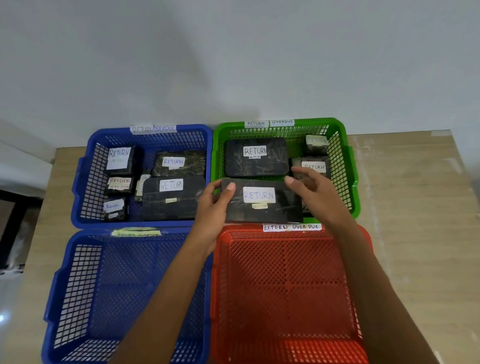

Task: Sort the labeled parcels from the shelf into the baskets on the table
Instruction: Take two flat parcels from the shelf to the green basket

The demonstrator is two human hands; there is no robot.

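A flat black parcel (262, 202) with a white "RETURN" label hangs over the near edge of the green basket (352, 170). My left hand (214, 205) grips its left end, thumb on top. My right hand (312, 193) hovers at its right end with fingers loosely spread, not clearly closed on it. Inside the green basket lie three more black "RETURN" parcels, the largest (256, 157) at the back left. The far blue basket (88, 175) holds several labelled parcels. No parcel lies in the near blue basket (63, 298) or the red basket (291, 294).
All four baskets stand on a pale wooden table (425, 203) against a white wall (238, 58). Paper tags reading "RETURN OVERDUE" are stuck to each basket's far rim. A dark opening and floor show at the far left.
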